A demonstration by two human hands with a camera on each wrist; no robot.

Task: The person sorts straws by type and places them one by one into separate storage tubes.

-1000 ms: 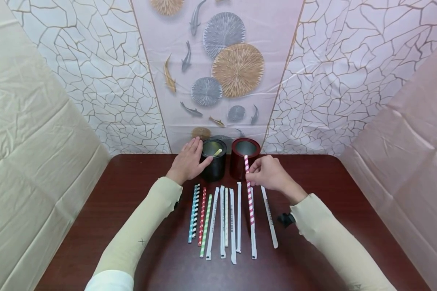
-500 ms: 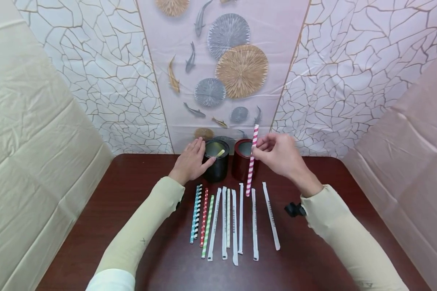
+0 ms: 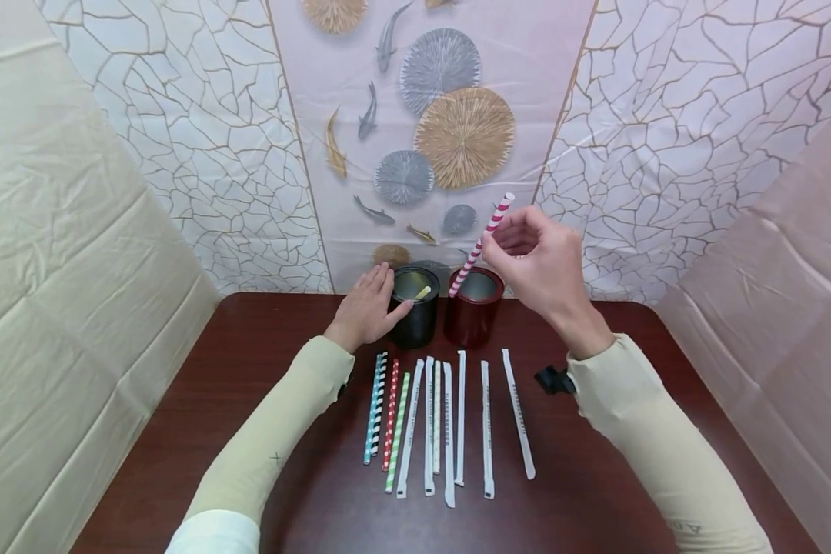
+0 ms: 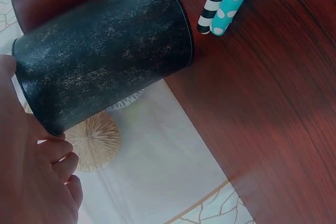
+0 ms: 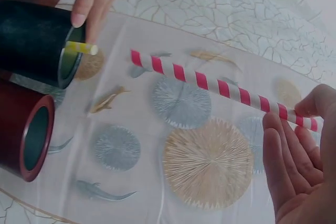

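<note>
My right hand [image 3: 543, 261] pinches a pink-and-white striped paper straw [image 3: 472, 258] between thumb and fingers near its upper end. The straw is held up at a slant, and its lower end overlaps the rim of a dark red can [image 3: 469, 322] in the head view. Beside that can stands a black can [image 3: 415, 327] with a yellow straw [image 5: 81, 48] leaning inside. My left hand [image 3: 363, 308] rests against the black can's rim with its fingers fairly straight and its thumb along the near side. Both cans stand upright with open tops.
A row of straws lies in front of the cans: a blue dotted straw [image 3: 372, 408], a red dotted straw [image 3: 391, 415], a green striped straw [image 3: 398, 431] and several white paper-wrapped straws [image 3: 487, 431]. A patterned backdrop [image 3: 464, 138] rises behind the table's back edge.
My right hand has lifted the pink striped straw off the row, up and away toward the red can, and its top now tilts right. My left hand stays at the black can.
</note>
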